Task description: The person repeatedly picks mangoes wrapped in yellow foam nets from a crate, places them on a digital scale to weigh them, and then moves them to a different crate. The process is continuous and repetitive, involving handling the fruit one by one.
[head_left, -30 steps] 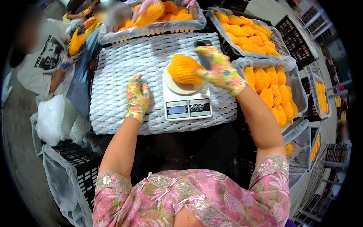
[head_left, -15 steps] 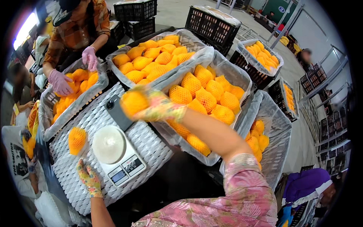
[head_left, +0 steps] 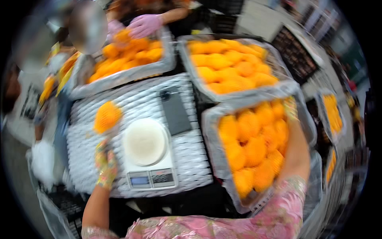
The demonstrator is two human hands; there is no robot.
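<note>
My left hand, in a patterned yellow glove, rests low over the grey-white woven surface with its fingers apart, holding nothing. Just beyond its fingertips lies a single fruit in a yellow-orange foam net. To its right stands a white kitchen scale with a bare round plate. My right hand, gloved alike, reaches to the far right corner of a lined crate full of netted fruit. Its fingers are blurred and partly hidden, so their grip does not show.
A dark smartphone lies beside the scale. Another lined crate of netted fruit stands behind. At the far left, a co-worker's pink-gloved hand is over a third crate. More crates of fruit stand at the right.
My right hand has moved from above the woven surface, where it held a netted fruit, rightward to the crate's far corner. My left hand stays beside the single fruit. The view has turned.
</note>
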